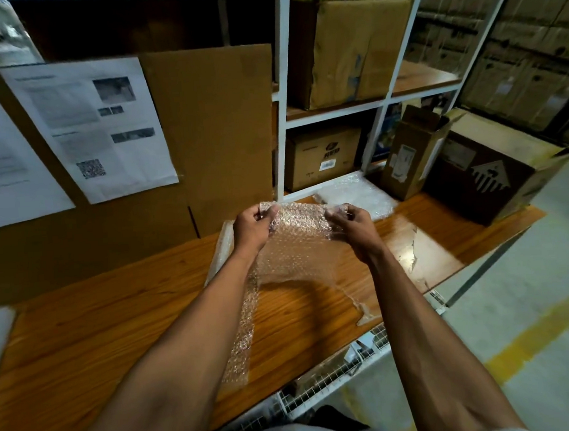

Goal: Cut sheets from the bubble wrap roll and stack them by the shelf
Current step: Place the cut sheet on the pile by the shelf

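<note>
Already, a low stack of clear bubble-wrap sheets (354, 192) lay on the orange-brown wooden bench top (116, 309), just before the white metal shelf frame (285, 93); so some of the job looked done. Left hand (252, 227) and right hand (351, 226) each pinched a top corner of another clear bubble-wrap sheet (294, 247), fingers curled on it. Sheet hung above the bench between the hands, lower end trailing toward the person. Long axis ran near-to-far, top edge toward the shelf. Judged remaining: lay this one on the stack. Roll not identified with certainty.
</note>
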A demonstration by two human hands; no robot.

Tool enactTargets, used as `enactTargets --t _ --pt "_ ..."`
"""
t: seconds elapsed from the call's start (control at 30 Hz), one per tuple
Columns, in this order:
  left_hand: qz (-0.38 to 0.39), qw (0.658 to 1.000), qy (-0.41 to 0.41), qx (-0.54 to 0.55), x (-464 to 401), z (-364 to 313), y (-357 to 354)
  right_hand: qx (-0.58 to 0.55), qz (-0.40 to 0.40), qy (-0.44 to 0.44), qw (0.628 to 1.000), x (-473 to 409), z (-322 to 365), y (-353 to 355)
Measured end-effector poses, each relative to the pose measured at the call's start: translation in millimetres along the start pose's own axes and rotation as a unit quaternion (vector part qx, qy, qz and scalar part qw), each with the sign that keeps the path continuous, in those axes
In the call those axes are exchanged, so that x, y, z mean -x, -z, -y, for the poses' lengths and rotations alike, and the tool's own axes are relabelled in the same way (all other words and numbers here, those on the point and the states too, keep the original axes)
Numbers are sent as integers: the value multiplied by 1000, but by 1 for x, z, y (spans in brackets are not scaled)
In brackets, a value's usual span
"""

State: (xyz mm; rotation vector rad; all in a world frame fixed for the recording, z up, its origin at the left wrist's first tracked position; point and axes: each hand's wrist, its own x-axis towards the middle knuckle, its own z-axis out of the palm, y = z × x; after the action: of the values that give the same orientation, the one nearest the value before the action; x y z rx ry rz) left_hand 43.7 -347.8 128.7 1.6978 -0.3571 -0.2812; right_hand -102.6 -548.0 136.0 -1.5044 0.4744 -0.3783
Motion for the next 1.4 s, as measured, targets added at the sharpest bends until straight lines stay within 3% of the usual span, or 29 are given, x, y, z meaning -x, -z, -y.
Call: enactTargets --t 0.27,0.47,0.87,0.97,1.03,1.1,1.4 --pt "-26 1000 -4 -15 -8 -10 -10 -8 -12 6 1000 -2 15 -3" --pt "-6 997 1 73 -17 -15 -19 -2 -20 19 1000 -9 19 4" --pt "-61 997 20 48 -64 -16 -70 -14 -43 21 999 -70 6 47" --pt "-14 993 45 108 -76 -20 -93 -18 -49 13 999 -101 1 67" --pt "18 994 66 87 -82 -20 -111 -18 -49 2 999 -122 -1 84" --pt "1 995 78 67 -92 -17 -130 -14 -44 -12 999 -143 -3 100" --pt "-77 993 89 7 -141 -10 -190 -21 125 -96 987 -199 -15 165"
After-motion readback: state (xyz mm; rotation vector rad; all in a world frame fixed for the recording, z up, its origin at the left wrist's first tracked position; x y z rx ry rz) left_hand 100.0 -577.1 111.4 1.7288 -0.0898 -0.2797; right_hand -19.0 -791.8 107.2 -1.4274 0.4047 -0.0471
